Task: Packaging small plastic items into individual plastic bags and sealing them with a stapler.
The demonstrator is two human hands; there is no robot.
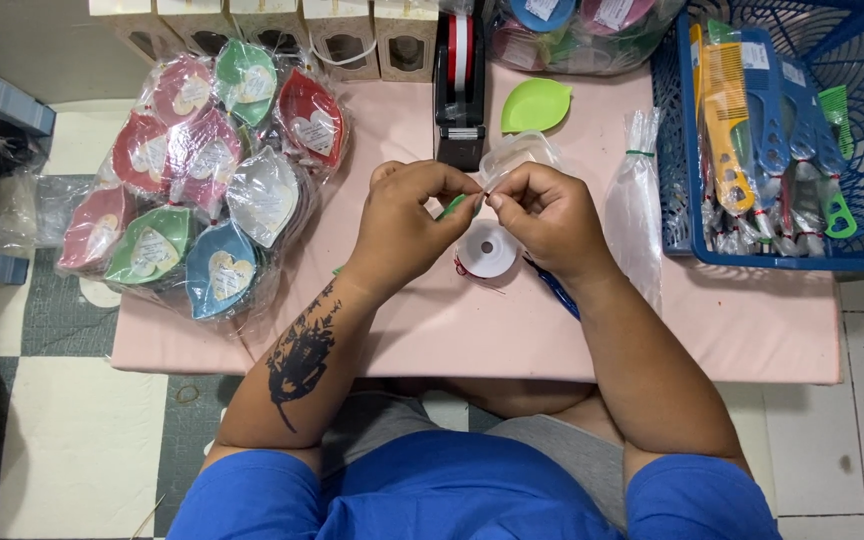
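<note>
Head cam looks down on a pink table (752, 340), with bagged leaf-shaped dishes (202, 190) piled off to the left — out of the way. Left hand (407, 225) and right hand (542, 215) both pinch a thin green tie (455, 206) at center, just above the ribbon spool (487, 250).

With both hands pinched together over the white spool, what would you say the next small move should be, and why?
Probably draw the two hands slightly apart to tighten whatever is pinched. The left hand and right hand meet fingertip to fingertip above the white ribbon spool, with a small green piece and a clear plastic bag between them. What exactly the fingertips hold is too small to tell.
</note>
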